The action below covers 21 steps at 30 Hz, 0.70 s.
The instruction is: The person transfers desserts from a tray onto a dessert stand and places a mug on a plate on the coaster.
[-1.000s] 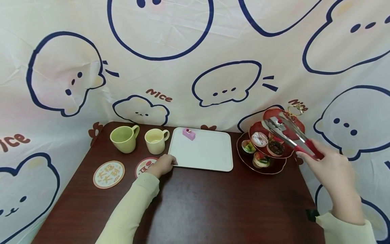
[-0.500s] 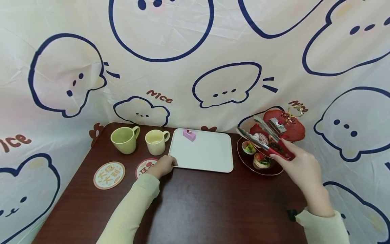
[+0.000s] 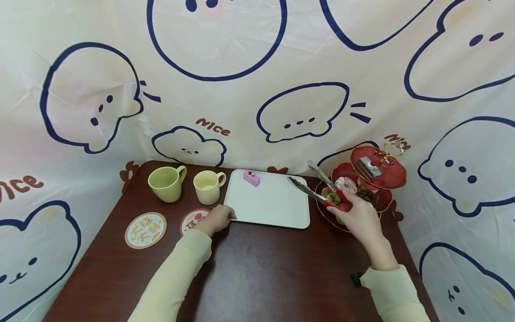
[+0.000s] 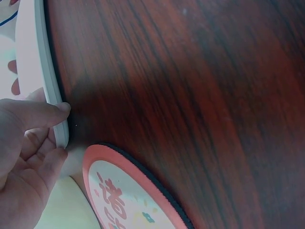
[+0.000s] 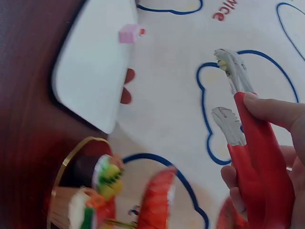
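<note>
Red-handled metal tongs (image 5: 259,157) sit in the right hand (image 3: 360,219), its fingers curled round the handles, spread tips by the right end of the flat white rectangular tray (image 3: 269,205); their height over it is hard to judge. The left hand's (image 3: 217,219) fingers pinch the tray's near left corner. A low swing could knock the red, gold-rimmed tiered stand (image 3: 392,174); tipping the tray could slide the pink block-shaped cake (image 3: 251,178).

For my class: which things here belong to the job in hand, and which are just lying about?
Likely part of the job:
Tongs, held in the right hand
White tray, edge pinched by the left hand
Pink cake slice on the tray
Tiered stand and its pastries

Seemingly just lying about, held by neither hand:
Green mug
Pale yellow mug
Tan-rimmed coaster
Red-rimmed coaster
</note>
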{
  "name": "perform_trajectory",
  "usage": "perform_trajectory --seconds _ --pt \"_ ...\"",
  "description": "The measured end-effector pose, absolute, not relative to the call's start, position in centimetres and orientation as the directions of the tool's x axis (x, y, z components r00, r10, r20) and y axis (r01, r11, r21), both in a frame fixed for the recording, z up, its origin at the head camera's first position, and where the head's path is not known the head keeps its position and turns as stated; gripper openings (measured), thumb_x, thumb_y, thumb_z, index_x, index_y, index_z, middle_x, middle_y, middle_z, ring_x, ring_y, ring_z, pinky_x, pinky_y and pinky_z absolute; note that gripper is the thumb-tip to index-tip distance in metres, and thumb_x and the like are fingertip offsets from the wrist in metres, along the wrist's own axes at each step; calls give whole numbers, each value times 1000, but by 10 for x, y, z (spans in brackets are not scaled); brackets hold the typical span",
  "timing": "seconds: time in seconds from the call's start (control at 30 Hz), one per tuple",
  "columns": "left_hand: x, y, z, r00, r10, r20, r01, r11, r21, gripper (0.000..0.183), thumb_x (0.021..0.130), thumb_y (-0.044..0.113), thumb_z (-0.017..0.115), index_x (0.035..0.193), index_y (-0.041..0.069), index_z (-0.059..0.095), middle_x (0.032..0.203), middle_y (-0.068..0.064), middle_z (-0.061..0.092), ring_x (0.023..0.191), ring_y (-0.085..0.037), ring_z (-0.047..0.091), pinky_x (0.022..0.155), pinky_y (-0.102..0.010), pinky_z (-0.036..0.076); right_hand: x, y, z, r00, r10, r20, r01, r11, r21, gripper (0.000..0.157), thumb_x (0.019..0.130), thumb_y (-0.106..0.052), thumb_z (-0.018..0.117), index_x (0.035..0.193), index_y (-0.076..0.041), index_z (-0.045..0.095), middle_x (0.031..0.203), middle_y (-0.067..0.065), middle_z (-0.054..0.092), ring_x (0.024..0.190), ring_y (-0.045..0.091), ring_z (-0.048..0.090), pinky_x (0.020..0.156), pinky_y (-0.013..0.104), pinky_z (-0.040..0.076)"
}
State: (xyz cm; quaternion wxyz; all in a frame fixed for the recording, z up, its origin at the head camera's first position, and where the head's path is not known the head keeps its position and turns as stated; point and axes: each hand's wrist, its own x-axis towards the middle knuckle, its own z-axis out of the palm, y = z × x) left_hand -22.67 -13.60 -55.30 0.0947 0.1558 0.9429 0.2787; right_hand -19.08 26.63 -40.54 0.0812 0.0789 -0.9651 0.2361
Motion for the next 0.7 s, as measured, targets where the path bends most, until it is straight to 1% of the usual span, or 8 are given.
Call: perform_trajectory --seconds 0.03,0.1,0.27,0.37,0.43,0.53,0.6,0.7 --pt "-227 -136 -553 -933 348 -92 243 797 553 26 81 -15 59 90 2 77 92 -8 75 95 -27 70 87 -44 56 -194 264 -409 -977 -118 179 -188 872 -453 74 87 -33 82 145 4 53 101 29 71 80 43 64 69 55 54" --pt "-228 -136 -553 -933 348 -95 241 799 551 27 81 -15 59 91 2 77 92 -9 75 96 -28 70 87 -43 56 -201 260 -417 -977 -137 166 -199 867 -458 74 87 -33 82 145 5 53 100 28 71 83 43 64 79 58 53" --pt "-228 -136 -553 -933 341 -117 225 804 550 27 80 -15 60 91 2 78 93 -8 75 97 -27 69 88 -44 56 -214 250 -437 -979 -162 122 -201 855 -478 77 88 -34 81 146 5 51 134 32 59 99 42 64 90 59 51" --pt "-227 -136 -553 -934 332 -132 210 809 548 27 80 -15 60 91 3 78 93 -8 75 97 -28 69 88 -44 56 -217 244 -451 -981 -154 115 -191 851 -490 78 87 -35 82 146 6 50 133 32 59 94 39 65 80 53 56" --pt "-227 -135 -552 -935 328 -138 203 810 551 27 80 -15 61 91 3 78 93 -8 75 97 -28 69 89 -44 56 -220 238 -460 -982 -148 116 -186 843 -505 79 87 -36 82 146 7 50 125 32 64 89 38 63 76 50 56" --pt "-227 -135 -551 -935 332 -125 210 804 557 27 80 -15 61 91 3 78 93 -8 75 96 -28 70 88 -43 56 -224 228 -473 -981 -152 119 -193 812 -551 80 86 -35 83 145 8 50 103 30 69 72 32 57 59 38 48" --pt "-227 -135 -550 -935 335 -115 218 800 559 27 80 -15 61 91 2 78 93 -8 75 96 -28 70 88 -43 56 -227 222 -480 -982 -160 98 -187 795 -577 81 86 -36 83 146 7 49 84 23 66 64 25 47 51 32 36" --pt "-225 -134 -548 -935 339 -109 224 798 560 27 80 -16 60 90 2 78 92 -8 75 94 -27 70 87 -43 56 -233 216 -489 -984 -174 49 -167 780 -603 80 86 -37 83 145 5 51 68 13 60 56 18 40 47 27 32"
